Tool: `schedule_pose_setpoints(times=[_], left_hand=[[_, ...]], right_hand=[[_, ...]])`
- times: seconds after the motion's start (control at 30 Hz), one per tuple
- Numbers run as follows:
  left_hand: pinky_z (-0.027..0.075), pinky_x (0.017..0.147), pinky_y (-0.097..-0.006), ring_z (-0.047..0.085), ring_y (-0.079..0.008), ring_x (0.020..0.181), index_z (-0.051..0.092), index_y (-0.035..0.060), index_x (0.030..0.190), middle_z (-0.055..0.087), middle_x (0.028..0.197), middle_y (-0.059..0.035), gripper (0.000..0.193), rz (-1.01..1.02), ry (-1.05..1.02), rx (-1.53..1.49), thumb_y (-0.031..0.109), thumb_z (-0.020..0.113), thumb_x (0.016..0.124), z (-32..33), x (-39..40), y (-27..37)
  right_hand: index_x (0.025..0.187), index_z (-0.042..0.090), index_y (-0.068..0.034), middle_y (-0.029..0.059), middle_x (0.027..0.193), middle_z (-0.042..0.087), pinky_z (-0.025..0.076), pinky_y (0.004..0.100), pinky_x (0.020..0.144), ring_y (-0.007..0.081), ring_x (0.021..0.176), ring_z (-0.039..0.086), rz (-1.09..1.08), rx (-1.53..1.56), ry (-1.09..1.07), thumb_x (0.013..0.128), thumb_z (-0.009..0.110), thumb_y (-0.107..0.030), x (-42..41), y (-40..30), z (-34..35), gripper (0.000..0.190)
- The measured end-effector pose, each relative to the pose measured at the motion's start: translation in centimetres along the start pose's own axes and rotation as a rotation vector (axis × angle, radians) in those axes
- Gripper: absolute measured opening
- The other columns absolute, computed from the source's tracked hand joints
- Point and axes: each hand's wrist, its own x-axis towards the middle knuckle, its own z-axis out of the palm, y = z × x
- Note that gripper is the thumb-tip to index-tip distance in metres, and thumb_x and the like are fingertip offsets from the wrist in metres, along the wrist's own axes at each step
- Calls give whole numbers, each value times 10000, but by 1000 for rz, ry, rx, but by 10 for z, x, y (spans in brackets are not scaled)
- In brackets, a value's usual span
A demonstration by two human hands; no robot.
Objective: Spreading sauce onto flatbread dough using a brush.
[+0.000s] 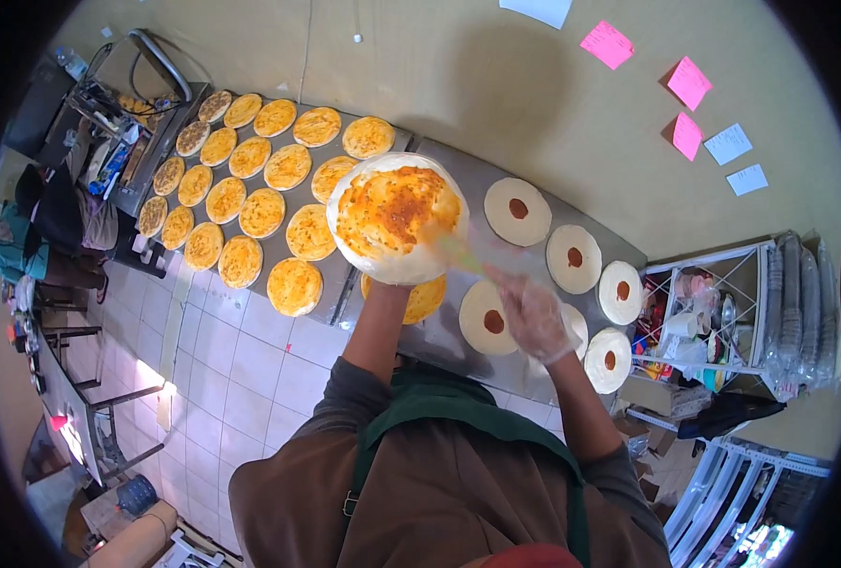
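Note:
Raised above the metal worktop is a round flat dough disc (385,188), its top partly coated in orange-red sauce around a white rim. My left hand holds it up from below and is hidden by it; only my left wrist (388,302) and forearm show. My right hand (539,323), in a clear plastic glove, grips a greenish spatula or brush (459,254), too motion-blurred to tell which. Its tip is at the sauced face, near the lower right. Beside my right hand, a pale dough disc (488,318) carries a dab of red-brown sauce in its centre.
Several orange-coated discs (261,212) lie in rows on the left metal surface (331,284). More dabbed discs (574,259) lie to the right, near a white wire shelf (722,312) with packages. A wall with notes (688,83) borders the back. Another person (19,241) is at far left.

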Motion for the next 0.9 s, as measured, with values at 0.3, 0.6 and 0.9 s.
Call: schedule_pose_setpoints(times=[0.3,0.6,0.9], left_hand=[[437,1025,-502,493,-309,1255,399,136,1413,477,1405,-118,636,-64,-475,180,542,463,928,-5,0,19],[450,1009,-506,521,-318,1225,444,122,1379,512,1374,-117,604,-85,-371,99,524,474,929,-5,-5,13],[457,1005,-518,527,-327,1224,420,112,1400,506,1375,-135,659,-11,-476,141,539,508,906,-10,3,17]], right_hand=[[1249,600,-81,208,901,613,485,415,753,325,794,611,-191,177,199,949,492,-93,39,-1,5,319],[1268,588,-105,176,939,629,477,367,786,319,832,615,13,289,122,923,511,-33,14,10,19,361],[1327,547,-149,176,892,576,480,414,703,331,786,589,-91,182,184,894,504,-85,4,-11,21,440]])
